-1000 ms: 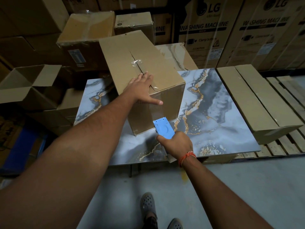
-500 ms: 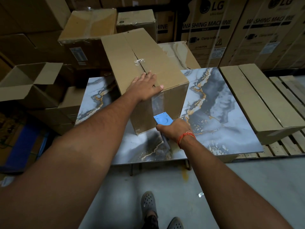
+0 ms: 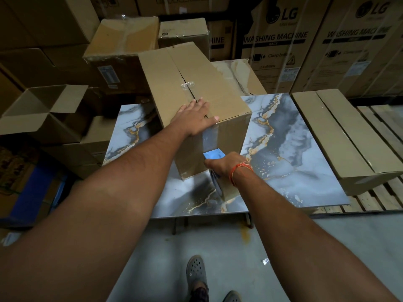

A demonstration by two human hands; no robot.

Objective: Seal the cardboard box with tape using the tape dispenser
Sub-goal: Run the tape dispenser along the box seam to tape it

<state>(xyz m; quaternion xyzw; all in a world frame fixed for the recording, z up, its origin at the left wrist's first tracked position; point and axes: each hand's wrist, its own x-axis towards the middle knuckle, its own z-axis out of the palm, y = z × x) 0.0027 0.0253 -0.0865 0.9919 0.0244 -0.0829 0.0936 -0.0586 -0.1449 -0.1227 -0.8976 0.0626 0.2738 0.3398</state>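
Observation:
A tall brown cardboard box [image 3: 220, 88] stands on a marble-patterned table [image 3: 290, 149], its top flaps closed along a centre seam with a scrap of clear tape. My left hand [image 3: 195, 119] lies flat on the near end of the top, fingers over the seam. My right hand [image 3: 226, 166] grips a blue tape dispenser [image 3: 212, 154] pressed against the box's near side face, low down. A strip of clear tape [image 3: 210, 138] runs up that face from the dispenser to the top edge. The tape roll [image 3: 217, 184] shows below my fist.
An open empty carton [image 3: 43, 110] sits at the left among stacked boxes. A long flat carton [image 3: 344, 138] lies on a wooden pallet [image 3: 383, 127] to the right. Large washing machine boxes [image 3: 283, 44] line the back. My feet [image 3: 196, 273] stand on grey floor.
My right hand has brought the dispenser from in front of the box up against its near side face, with tape now stuck there. My left hand stays pressed on the top.

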